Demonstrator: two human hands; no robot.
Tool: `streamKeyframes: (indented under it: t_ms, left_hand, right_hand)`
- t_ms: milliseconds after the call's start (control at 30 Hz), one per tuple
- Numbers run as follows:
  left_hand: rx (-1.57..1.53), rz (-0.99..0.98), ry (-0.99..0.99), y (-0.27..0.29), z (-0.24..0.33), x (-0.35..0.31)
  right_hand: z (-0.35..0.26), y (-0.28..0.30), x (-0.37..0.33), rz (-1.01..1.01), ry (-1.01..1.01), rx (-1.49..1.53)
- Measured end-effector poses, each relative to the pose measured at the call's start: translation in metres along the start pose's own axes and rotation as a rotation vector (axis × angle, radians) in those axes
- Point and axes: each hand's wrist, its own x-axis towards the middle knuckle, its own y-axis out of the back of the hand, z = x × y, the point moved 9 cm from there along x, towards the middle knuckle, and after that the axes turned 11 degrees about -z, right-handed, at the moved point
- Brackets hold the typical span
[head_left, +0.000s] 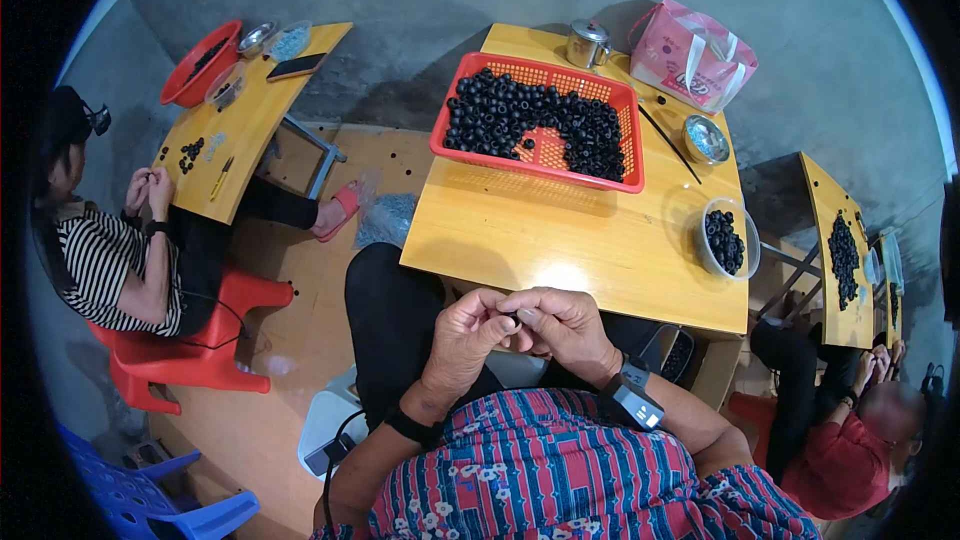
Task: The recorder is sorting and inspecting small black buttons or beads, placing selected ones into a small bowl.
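My left hand [464,340] and my right hand [562,332] meet above my lap, just off the near edge of the yellow table [500,230]. Between their pinched fingertips is a small black part [515,318], mostly covered by the fingers. On the table a red plastic basket [540,174] holds many round black parts [510,105], with a bare patch of its bottom showing. To the right, a clear round tub [706,258] contains more such black parts.
Farther back are a metal cup [588,44], a pink bag [693,55], a thin black rod [668,143] and a shiny bowl [706,140]. Co-workers sit at a left table [255,115] and a right table [830,270]. A blue chair [140,495] stands lower left.
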Motion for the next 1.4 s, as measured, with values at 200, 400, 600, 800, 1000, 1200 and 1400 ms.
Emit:
streamKeyframes:
  t_ms: [200,400,600,800,1000,1200,1400]
  left_hand:
    - [-0.083,0.005,0.02,0.01,-0.012,0.0]
    - [-0.249,-0.015,0.114,0.016,-0.023,0.004]
    - [-0.288,-0.05,0.163,0.014,-0.023,0.011]
    - [-0.272,0.004,0.172,0.027,-0.029,0.016]
    - [-0.308,0.044,0.186,0.037,-0.032,0.016]
    - [-0.308,0.04,0.205,0.034,-0.033,0.019]
    - [-0.269,0.052,0.207,0.037,-0.031,0.015]
  right_hand:
    - [0.001,-0.001,0.006,-0.076,-0.018,-0.106]
    - [-0.021,0.008,0.017,-0.093,0.094,-0.511]
    - [-0.035,0.014,0.032,-0.152,0.111,-0.6]
    - [-0.066,0.06,0.059,-0.008,0.144,-0.745]
    - [-0.088,0.143,0.091,0.238,0.021,-1.269]
    - [-0.067,0.172,0.132,0.084,-0.078,-1.583]
    - [-0.036,0.17,0.155,-0.146,-0.218,-1.543]
